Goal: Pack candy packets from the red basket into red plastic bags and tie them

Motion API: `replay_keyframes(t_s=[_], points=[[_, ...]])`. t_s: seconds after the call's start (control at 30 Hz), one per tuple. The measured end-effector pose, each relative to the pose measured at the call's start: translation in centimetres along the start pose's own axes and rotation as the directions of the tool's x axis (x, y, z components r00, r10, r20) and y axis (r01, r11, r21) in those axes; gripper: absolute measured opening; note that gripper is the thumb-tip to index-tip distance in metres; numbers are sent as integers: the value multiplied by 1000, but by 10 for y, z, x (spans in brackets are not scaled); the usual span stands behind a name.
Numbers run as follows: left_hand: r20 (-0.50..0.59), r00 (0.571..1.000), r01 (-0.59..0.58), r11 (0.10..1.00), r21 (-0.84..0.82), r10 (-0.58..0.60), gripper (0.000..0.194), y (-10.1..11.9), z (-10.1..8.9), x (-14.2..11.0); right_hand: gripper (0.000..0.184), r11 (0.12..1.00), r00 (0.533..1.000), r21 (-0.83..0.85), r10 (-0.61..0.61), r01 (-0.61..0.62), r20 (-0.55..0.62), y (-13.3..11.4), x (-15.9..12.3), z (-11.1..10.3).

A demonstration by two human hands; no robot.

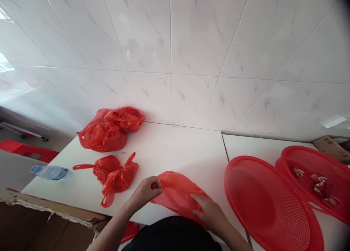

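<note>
A thin red plastic bag [180,187] lies spread at the front of the white table, close to my body. My left hand [149,189] is closed on its left end, with some red plastic bunched in the curled fingers. On the bag's right side, my right hand [209,210] grips the plastic between thumb and fingers; its fingertips are partly hidden by folds. Left of my left hand sit small tied red bags [117,174] with their handles sticking up. What the bag in my hands contains, if anything, cannot be made out.
Fuller red bags [106,132] rest against the tiled wall. A water bottle [51,172] lies at the table's left edge, above an open cardboard box [54,211]. To the right stand a red basket [262,196] and another red basket [300,154] holding small wrapped packets [321,185].
</note>
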State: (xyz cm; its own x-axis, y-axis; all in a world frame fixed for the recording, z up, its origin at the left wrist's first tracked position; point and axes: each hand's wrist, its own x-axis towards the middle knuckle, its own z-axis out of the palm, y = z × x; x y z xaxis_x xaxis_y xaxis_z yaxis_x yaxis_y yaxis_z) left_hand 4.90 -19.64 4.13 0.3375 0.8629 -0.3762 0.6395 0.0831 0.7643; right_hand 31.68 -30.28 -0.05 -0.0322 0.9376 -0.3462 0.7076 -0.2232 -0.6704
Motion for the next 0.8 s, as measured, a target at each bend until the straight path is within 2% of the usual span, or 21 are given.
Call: replay_keyframes(t_s=[0.07, 0.13, 0.2, 0.27, 0.37, 0.43, 0.5, 0.57, 0.7, 0.8], points=[[-11, 1000, 14, 1000, 9, -14, 10, -11, -4, -1, 37, 991, 990, 129, -17, 35, -139, -1, 4, -9], [-36, 999, 32, 999, 7, -32, 13, -23, -6, -2, 37, 982, 946, 183, 26, 35, -322, 2, 17, -18], [-47, 998, 39, 999, 5, -39, 15, -31, -8, -4, 38, 985, 920, 173, 44, 27, -389, 9, 39, -22], [-31, 998, 48, 999, 6, -47, 16, -35, -10, -8, 40, 994, 946, 91, -20, 52, -324, 20, 64, -17], [-17, 996, 87, 996, 31, -87, 17, -34, -11, -14, 45, 974, 977, -158, -180, 161, -116, 36, 97, 6], [-28, 993, 112, 992, 52, -111, 16, -37, -11, -17, 49, 914, 966, -314, -256, 257, 46, 44, 109, 25], [-50, 991, 128, 990, 61, -125, 16, -44, -13, -19, 54, 860, 944, -388, -290, 330, 159, 51, 112, 41], [-87, 987, 142, 988, 52, -137, 19, -56, -17, -19, 57, 835, 936, -423, -299, 351, 186, 60, 106, 51], [-158, 976, 156, 988, 10, -153, 29, -78, -34, -20, 55, 827, 956, -480, -263, 293, 132, 75, 87, 58], [-175, 974, 151, 988, 9, -147, 33, -82, -42, -18, 52, 839, 965, -476, -234, 262, 119, 69, 84, 60]])
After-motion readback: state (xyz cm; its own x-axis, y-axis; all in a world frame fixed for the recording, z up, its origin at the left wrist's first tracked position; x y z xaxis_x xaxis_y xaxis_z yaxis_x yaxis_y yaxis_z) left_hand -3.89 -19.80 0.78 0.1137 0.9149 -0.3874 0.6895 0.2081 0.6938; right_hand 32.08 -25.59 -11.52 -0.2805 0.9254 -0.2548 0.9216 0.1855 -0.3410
